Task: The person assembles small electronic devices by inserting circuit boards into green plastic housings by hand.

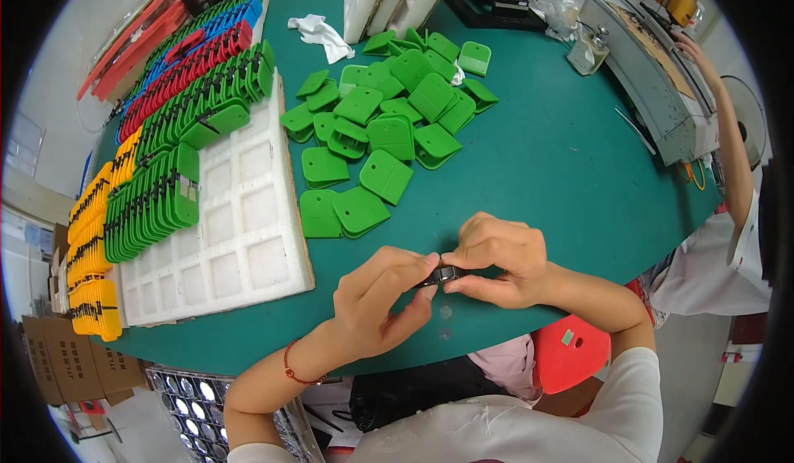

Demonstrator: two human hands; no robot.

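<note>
Between my two hands, over the near edge of the green table, is a small shiny black part [444,275], mostly covered by fingers, so its kind cannot be told. My left hand [379,296] pinches its left side between thumb and forefinger, and my right hand [504,260] pinches its right side the same way. Beyond my hands lies a loose pile of green rounded plastic pieces [390,136], each with a small hole. To the left, rows of green pieces with black parts [153,202] stand upright on a white foam tray [236,235] with square pockets.
Yellow [93,252], red [186,70] and blue pieces fill other rows at the left. White foam blocks [397,0], a crumpled white cloth [321,37] and a glass bottle [588,52] stand farther back. A co-worker's arm [728,132] reaches toward a grey machine [633,74] at right.
</note>
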